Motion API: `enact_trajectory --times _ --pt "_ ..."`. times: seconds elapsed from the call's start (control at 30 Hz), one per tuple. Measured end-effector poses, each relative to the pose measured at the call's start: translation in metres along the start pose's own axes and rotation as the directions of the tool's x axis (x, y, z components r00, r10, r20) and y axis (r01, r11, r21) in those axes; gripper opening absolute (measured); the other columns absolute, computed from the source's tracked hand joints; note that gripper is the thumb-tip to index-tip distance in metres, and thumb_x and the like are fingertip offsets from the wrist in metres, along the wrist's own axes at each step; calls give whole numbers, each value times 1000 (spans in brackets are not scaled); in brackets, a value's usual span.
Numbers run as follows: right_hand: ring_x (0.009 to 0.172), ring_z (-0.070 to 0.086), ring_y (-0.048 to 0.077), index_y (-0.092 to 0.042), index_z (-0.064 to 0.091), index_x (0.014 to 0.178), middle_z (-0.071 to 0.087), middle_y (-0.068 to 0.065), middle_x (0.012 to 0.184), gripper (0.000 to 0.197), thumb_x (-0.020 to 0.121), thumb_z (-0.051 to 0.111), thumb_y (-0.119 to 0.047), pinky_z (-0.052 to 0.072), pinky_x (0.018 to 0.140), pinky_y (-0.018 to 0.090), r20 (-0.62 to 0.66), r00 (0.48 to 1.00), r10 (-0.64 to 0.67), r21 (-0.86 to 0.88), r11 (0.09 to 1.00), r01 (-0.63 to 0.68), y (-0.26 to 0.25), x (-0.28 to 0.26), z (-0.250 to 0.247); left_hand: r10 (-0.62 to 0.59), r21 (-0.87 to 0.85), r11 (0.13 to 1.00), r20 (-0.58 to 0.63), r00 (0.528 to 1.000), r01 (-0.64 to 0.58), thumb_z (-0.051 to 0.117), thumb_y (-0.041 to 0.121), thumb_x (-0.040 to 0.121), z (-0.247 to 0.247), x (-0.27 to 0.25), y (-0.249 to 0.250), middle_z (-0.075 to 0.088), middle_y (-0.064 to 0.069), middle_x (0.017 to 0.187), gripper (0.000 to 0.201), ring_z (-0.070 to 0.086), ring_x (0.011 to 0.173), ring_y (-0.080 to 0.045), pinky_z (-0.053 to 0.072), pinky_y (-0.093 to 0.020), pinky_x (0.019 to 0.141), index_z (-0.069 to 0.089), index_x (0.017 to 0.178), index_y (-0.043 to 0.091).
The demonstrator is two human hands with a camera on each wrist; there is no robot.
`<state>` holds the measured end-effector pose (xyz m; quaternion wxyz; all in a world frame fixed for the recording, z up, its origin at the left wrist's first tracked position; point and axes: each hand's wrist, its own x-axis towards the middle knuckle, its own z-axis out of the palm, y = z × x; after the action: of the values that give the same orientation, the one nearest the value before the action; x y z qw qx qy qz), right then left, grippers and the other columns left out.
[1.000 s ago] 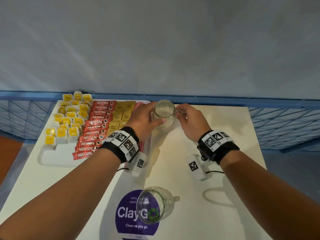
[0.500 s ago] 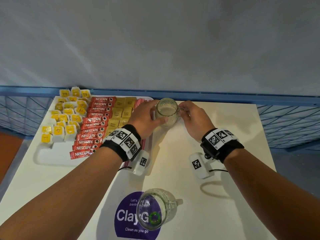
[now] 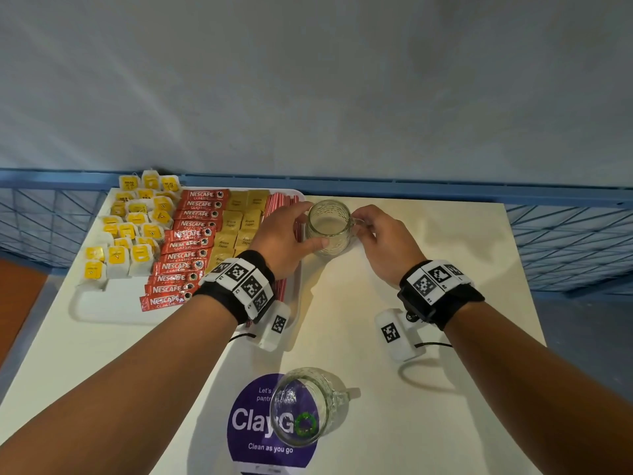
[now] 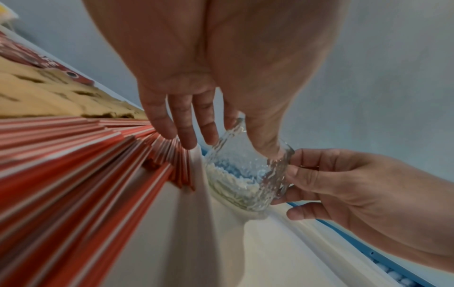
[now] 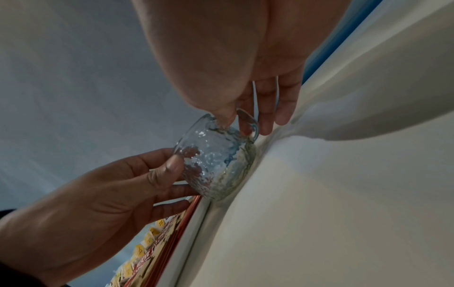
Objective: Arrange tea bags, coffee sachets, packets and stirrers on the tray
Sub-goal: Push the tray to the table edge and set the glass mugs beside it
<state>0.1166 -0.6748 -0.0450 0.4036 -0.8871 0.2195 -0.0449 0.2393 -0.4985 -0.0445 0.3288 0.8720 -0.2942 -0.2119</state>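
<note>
Glass mug (image 3: pixel 329 228) gripped by both hands, left (image 3: pixel 286 238) covering stirrers (image 3: pixel 274 204), right (image 3: pixel 383 240) hiding its handle.

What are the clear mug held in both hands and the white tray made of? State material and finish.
Clear dimpled mug: looks like glass, see-through with glinting highlights. White tray: likely plastic, smooth matte surface with a rounded raised rim; melamine is possible.
</note>
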Motion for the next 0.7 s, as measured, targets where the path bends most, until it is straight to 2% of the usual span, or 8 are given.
enact_trajectory --times 0.17,0.37,0.5,0.6,0.7 --pt "103 67 26 -18 60 127 72 5 116 22 106 53 -19 56 92 44 -8 1000 11 4 1000 -11 -1 -1 1 9 25 1000 1 1000 -9 76 46 85 0 0 0 62 8 129 64 58 112 -13 44 -29 88 50 141 29" --pt "105 67 26 -17 60 128 72 6 118 23 105 54 -19 56 91 40 -5 1000 9 -6 1000 -9 -3 -3 -1 -1 53 999 15 1000 1 75 47 86 -2 -2 2 60 6 132 68 57 118 -16 46 -30 91 46 145 29" --pt "113 65 25 -18 58 133 68 4 128 30 103 57 -19 54 96 40 4 1000 -6 -45 999 6 -7 -7 -3 -11 88 996 -6 1000 11 75 50 86 -7 -8 4 53 4 141 77 56 121 -18 47 -31 91 37 150 31" --pt "123 59 20 -17 56 139 61 1 139 36 104 57 -20 47 101 31 -17 1000 -20 -79 997 19 -11 -16 -10 11 99 995 -18 1000 -9 74 51 85 -15 -21 4 54 3 141 78 58 120 -17 50 -32 93 37 150 31" --pt "127 55 17 -17 56 139 60 -1 140 35 105 56 -24 41 101 26 -13 998 -61 -78 995 60 -19 -31 -17 46 99 994 -37 998 -42 71 51 87 -27 -42 9 58 4 136 71 59 113 -12 50 -28 89 42 148 28"
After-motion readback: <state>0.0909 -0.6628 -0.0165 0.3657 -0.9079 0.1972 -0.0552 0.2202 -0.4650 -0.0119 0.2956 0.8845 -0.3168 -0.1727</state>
